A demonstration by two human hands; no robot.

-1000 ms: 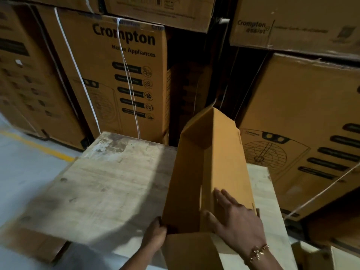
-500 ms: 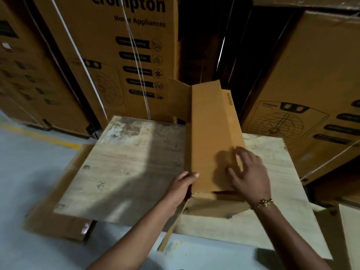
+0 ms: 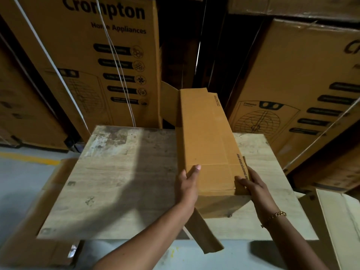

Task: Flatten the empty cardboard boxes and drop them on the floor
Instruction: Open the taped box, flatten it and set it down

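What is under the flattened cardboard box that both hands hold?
A worn wooden tabletop shows around the flattened box; one flap hangs past the table's near edge. The part directly beneath the box is covered.

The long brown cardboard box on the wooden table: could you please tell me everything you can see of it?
The long brown cardboard box lies pressed nearly flat on the pale wooden table, pointing away from the person, its far end past the table's edge. A rounded flap sticks out left there; a long flap hangs over the near edge. Print reads CEILING FAN on its right side. The left hand and right hand grip its near end.
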